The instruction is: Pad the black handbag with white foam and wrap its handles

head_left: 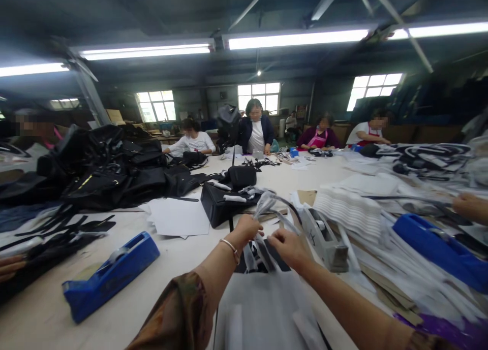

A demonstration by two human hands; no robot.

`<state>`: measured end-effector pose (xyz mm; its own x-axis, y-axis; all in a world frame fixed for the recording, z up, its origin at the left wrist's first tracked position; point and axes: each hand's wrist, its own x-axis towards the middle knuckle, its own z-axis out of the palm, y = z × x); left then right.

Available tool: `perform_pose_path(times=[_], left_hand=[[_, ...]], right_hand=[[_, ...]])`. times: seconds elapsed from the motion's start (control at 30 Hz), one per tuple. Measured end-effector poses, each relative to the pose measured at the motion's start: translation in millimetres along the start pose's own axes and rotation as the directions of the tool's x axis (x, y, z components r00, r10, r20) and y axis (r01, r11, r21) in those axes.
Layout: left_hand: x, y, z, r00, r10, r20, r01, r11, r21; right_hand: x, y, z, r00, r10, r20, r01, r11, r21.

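My left hand, with a bangle on the wrist, is closed on a strap wrapped in translucent film, which loops up and away to the right. Close beside it, my right hand has its fingers pinched together near the wrapped strap; whatever lies between them is too small to make out. Below both hands, a piece covered in whitish wrapping lies toward me, blurred, with black parts showing at its far end. A grey tape dispenser stands just right of my right hand.
A blue tape dispenser sits at left, another blue dispenser at right. Black bags are heaped at left. White sheets and a black bag lie ahead. Ribbed white foam is at right. Several co-workers sit or stand around.
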<state>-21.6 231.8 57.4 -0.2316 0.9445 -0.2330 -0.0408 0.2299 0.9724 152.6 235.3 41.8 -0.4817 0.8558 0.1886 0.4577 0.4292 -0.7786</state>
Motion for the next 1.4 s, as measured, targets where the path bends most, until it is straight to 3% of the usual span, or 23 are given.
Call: perform_pose_path(times=[0.13,0.17,0.23,0.3,0.37,0.43,0.53,0.57,0.6,0.67,0.73,0.8,0.83,0.87,0.93,0.97,1.07,1.13,1.17,1.23,1.3,1.33,1.4], left_hand=[[-24.6,8.3,-4.9,0.991,0.059,0.124,-0.052,0.997,-0.056],[-29.8,10.5,-5.2,0.984,0.083,0.157,-0.072,0.995,-0.073],[-38.7,14.7,-4.3,0.97,0.117,0.215,-0.099,0.991,-0.092],[-45.9,18.8,-2.4,0.942,0.161,0.294,-0.142,0.986,-0.085],[-50.7,22.7,-0.4,0.895,0.212,0.391,-0.202,0.977,-0.068],[-52.0,25.6,0.8,0.858,0.285,0.426,-0.281,0.957,-0.074],[-46.9,25.9,2.7,0.862,0.419,0.286,-0.391,0.908,-0.151],[-43.8,24.8,4.2,0.865,0.45,0.221,-0.415,0.89,-0.186],[-40.5,23.2,6.2,0.869,0.466,0.167,-0.428,0.877,-0.22],[-34.6,18.9,12.3,0.879,0.467,0.096,-0.429,0.862,-0.27],[-31.2,14.5,19.6,0.888,0.456,0.061,-0.422,0.86,-0.289],[-30.8,11.6,25.9,0.895,0.444,0.032,-0.419,0.863,-0.282],[-31.7,11.1,27.8,0.898,0.439,0.022,-0.418,0.868,-0.267],[-33.0,11.4,28.7,0.901,0.433,0.015,-0.417,0.875,-0.244],[-37.3,15.4,27.3,0.903,0.429,-0.005,-0.423,0.89,-0.168],[-40.7,19.2,25.5,0.902,0.43,-0.027,-0.43,0.895,-0.12],[-60.0,35.9,20.3,0.864,0.465,-0.193,-0.463,0.885,0.057],[-82.8,47.1,22.1,0.835,0.482,-0.263,-0.448,0.875,0.183],[-96.4,50.8,25.7,0.86,0.463,-0.213,-0.426,0.883,0.198],[-123.8,52.8,37.9,0.936,0.345,0.07,-0.351,0.929,0.118],[-144.6,48.2,54.0,0.898,0.219,0.381,-0.24,0.971,0.006],[-150.6,44.9,61.7,0.876,0.181,0.448,-0.195,0.981,-0.014],[-152.8,40.1,72.4,0.899,0.147,0.412,-0.156,0.988,-0.012]], right_hand=[[24.9,-8.5,-31.3,0.979,-0.086,-0.185,0.074,0.995,-0.07],[30.1,-15.2,-38.4,0.949,-0.178,-0.259,0.142,0.978,-0.154],[38.8,-32.6,-51.1,0.842,-0.429,-0.326,0.282,0.867,-0.411],[45.5,-52.1,-63.9,0.756,-0.616,-0.222,0.366,0.678,-0.638],[48.8,-71.9,-79.2,0.734,-0.672,-0.1,0.399,0.545,-0.738],[45.0,-92.5,-98.2,0.693,-0.718,-0.069,0.405,0.466,-0.787],[20.4,-125.6,-129.6,0.589,-0.803,-0.097,0.386,0.384,-0.839],[7.9,-136.0,-139.0,0.581,-0.808,-0.097,0.371,0.369,-0.852],[-5.6,-145.1,-147.2,0.602,-0.792,-0.099,0.349,0.373,-0.86],[-31.9,-157.6,-160.0,0.701,-0.704,-0.114,0.32,0.452,-0.832],[-52.4,-161.7,-168.9,0.832,-0.552,-0.059,0.366,0.625,-0.69],[-64.6,-159.3,-175.0,0.931,-0.345,0.118,0.364,0.864,-0.349],[-67.8,-156.7,-176.8,0.943,-0.245,0.224,0.276,0.953,-0.124],[-69.4,-153.6,-177.3,0.936,-0.159,0.313,0.137,0.986,0.092],[-69.4,-146.8,-173.3,0.925,-0.056,0.375,-0.121,0.893,0.433],[-68.1,-143.2,-168.4,0.938,-0.026,0.346,-0.181,0.813,0.553],[-59.1,-130.4,-144.1,0.988,0.048,0.15,-0.144,0.657,0.74],[-48.1,-120.5,-124.8,0.997,0.07,0.006,-0.052,0.661,0.749],[-41.3,-115.7,-115.7,0.996,0.073,-0.057,-0.009,0.69,0.724],[-26.9,-108.6,-100.8,0.986,0.069,-0.154,0.046,0.768,0.639],[-13.8,-105.7,-90.7,0.975,0.061,-0.215,0.068,0.835,0.546],[-8.6,-105.5,-87.7,0.972,0.052,-0.231,0.077,0.853,0.516],[-2.1,-105.6,-85.4,0.972,0.002,-0.236,0.118,0.86,0.496]])
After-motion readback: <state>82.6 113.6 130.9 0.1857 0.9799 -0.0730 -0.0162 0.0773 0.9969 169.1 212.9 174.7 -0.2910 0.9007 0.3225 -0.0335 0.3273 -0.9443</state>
